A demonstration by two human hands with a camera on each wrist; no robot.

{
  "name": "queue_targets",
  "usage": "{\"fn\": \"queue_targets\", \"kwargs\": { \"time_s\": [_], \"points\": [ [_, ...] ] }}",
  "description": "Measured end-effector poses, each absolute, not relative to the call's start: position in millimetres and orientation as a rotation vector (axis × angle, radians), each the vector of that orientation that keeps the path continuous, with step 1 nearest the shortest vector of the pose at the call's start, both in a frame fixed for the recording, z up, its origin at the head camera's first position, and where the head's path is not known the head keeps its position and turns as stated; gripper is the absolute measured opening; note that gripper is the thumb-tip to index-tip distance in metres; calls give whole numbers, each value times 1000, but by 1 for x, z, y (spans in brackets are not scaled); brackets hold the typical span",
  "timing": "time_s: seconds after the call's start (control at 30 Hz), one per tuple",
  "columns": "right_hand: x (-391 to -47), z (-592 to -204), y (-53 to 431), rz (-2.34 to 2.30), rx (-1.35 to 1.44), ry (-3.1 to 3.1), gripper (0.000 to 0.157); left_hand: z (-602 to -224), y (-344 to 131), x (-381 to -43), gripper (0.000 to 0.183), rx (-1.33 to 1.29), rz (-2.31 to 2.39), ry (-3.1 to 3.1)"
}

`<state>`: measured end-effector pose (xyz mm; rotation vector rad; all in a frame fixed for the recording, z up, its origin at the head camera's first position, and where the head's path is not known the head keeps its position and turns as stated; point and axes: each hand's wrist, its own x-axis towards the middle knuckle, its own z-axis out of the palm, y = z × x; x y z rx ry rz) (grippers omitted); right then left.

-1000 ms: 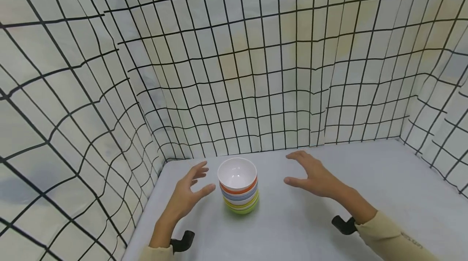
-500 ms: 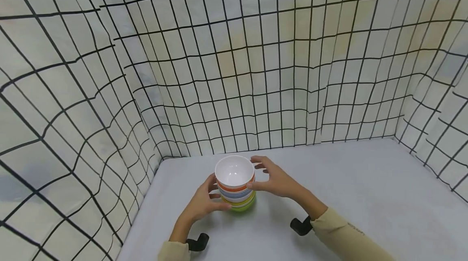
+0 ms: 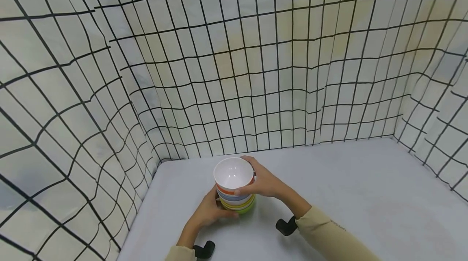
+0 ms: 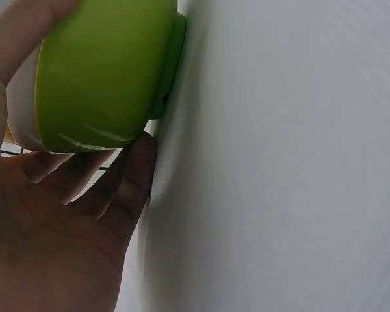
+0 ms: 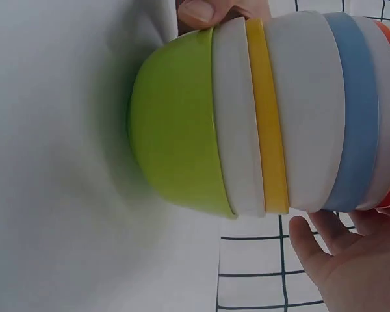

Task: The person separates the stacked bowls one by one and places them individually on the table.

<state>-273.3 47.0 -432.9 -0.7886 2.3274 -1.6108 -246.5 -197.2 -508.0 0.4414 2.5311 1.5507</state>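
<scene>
White sheeting with black grid lines makes up the backdrop (image 3: 234,56), easily the biggest thing here, wrinkly lines and all. Next is the bench (image 3: 340,192), pale grey, back edge running along the foot of the backdrop. Couple of beige sleeves (image 3: 330,232) reach in from the near side.

Then you've got the stack of bowls (image 3: 231,184), close to the bench's back edge and way nearer the back left corner than the back right one. Honestly can't tell if its base touches the bench or is just off it. Right hand (image 3: 265,182) grips it up high, thumb in front by the orange band, fingers (image 5: 305,240) round behind. Left hand (image 3: 210,211) grips lower, thumb across the front of the green bowl (image 5: 175,123), fingers round the left side.

That green one's at the bottom; yellow, blue and orange bands come above, white between them, and the top bowl (image 3: 233,173) faces up, white inside. Smallest bits: black angled pieces (image 3: 287,226) at both wrists.
</scene>
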Motion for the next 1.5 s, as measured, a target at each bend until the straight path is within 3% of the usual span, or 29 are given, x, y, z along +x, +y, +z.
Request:
{"fn": "queue_targets", "kwargs": {
  "time_s": [0.77,1.5],
  "points": [
    [-273,-431,46,-1772,-817,2339,101,-514,-198,-248,91,437,1602,2465],
    [-272,-412,96,-2024,-746,2384,98,-511,-196,-247,95,395,1606,2490]
  ]
}}
